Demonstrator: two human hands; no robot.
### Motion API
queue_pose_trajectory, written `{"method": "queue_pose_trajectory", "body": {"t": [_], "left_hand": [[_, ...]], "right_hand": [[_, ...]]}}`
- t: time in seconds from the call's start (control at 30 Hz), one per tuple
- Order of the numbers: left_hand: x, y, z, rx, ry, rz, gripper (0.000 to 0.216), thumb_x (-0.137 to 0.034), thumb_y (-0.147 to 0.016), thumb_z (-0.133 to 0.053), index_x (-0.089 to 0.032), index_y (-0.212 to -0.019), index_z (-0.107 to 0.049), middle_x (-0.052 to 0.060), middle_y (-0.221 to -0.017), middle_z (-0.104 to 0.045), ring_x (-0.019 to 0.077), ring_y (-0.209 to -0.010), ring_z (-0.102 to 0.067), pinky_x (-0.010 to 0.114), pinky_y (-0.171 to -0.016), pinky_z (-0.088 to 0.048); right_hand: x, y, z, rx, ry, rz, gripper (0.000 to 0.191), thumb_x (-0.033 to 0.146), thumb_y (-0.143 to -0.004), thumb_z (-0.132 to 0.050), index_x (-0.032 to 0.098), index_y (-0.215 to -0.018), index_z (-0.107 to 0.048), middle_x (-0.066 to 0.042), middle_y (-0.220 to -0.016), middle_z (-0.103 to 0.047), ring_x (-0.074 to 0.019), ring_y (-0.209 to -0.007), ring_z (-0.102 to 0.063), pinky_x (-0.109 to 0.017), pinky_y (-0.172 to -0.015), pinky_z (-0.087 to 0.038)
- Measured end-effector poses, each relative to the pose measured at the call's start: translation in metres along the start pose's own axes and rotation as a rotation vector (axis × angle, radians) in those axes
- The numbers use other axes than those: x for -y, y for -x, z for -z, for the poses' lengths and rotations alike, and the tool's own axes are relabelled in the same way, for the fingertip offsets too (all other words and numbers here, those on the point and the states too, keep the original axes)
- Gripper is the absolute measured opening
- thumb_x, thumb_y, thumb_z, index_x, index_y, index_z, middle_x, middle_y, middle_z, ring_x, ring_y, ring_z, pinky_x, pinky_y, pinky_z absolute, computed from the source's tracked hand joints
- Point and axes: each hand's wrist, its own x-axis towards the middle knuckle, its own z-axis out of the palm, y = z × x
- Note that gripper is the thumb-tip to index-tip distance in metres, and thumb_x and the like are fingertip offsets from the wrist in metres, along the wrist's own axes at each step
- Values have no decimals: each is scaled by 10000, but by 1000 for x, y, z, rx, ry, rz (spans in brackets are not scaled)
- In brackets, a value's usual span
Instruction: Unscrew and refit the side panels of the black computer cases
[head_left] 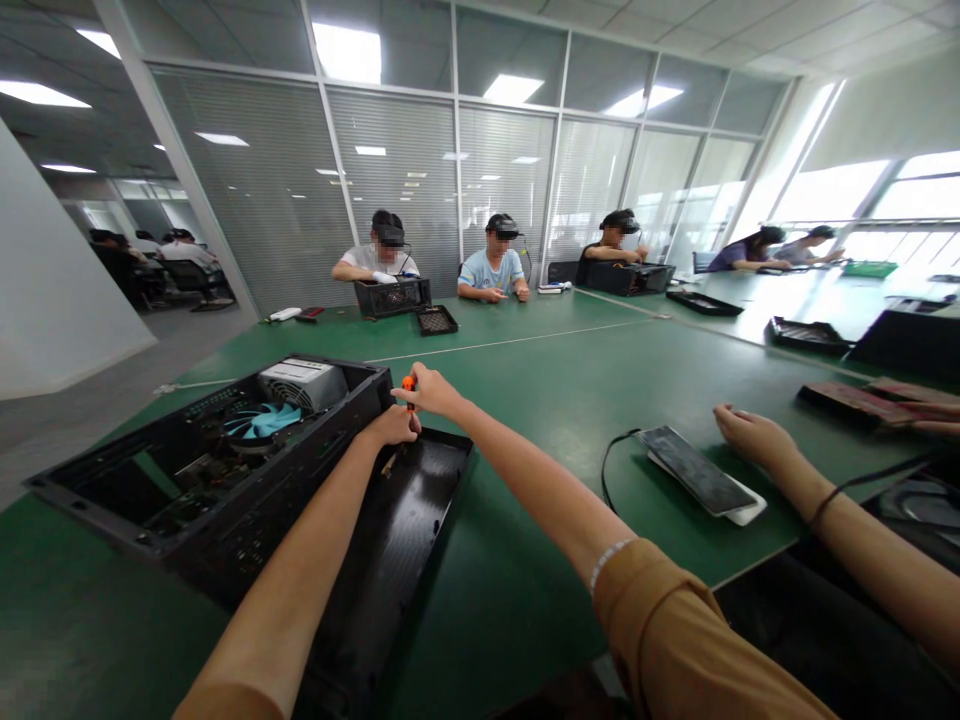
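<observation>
A black computer case lies on its side at the left, its open side up. A cyan fan and a grey power supply show inside it. At the case's far right corner, my right hand is closed around the orange handle of a screwdriver, held upright. Just below it, my left hand is closed by the case's edge; what its fingers grip is too small to tell. Under both hands a black side panel lies along the case.
To the right lie a phone on a white object and a cable. A neighbour's hand rests on the green table beyond it. Across the table, several people sit with computer cases, and a black panel lies there.
</observation>
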Motion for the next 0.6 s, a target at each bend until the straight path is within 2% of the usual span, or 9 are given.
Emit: {"method": "queue_pose_trajectory", "body": {"t": [0.17,0.33,0.47,0.6], "left_hand": [[-6,2,3,4,-6,15,223,-145,-595,-505,-158,-740,-675,3,-740,-681,131,-715,-615,177,-718,-440],[-10,4,4,5,-18,23,226,-128,-598,-504,-148,-761,-660,15,-758,-677,144,-718,-616,195,-714,-447],[-10,5,4,3,-26,22,216,-122,-596,-509,-141,-761,-648,20,-764,-674,150,-729,-614,205,-730,-447],[-11,6,5,-1,-29,24,224,-111,-583,-510,-139,-762,-642,20,-757,-669,148,-713,-611,207,-717,-453]], "right_hand": [[3,4,-10,-44,-55,-139,299,479,-770,-464,220,-917,-442,25,-710,-534,-120,-605,-476,-215,-569,-349],[8,5,-10,92,-115,-154,257,459,-784,-443,206,-794,-490,38,-669,-515,-109,-611,-467,-202,-570,-351],[7,5,-9,91,-92,-102,229,408,-790,-444,182,-779,-482,32,-692,-507,-102,-622,-447,-202,-584,-349],[5,5,-9,32,3,-50,317,485,-720,-524,175,-732,-459,29,-676,-484,-102,-607,-416,-208,-574,-336]]}}
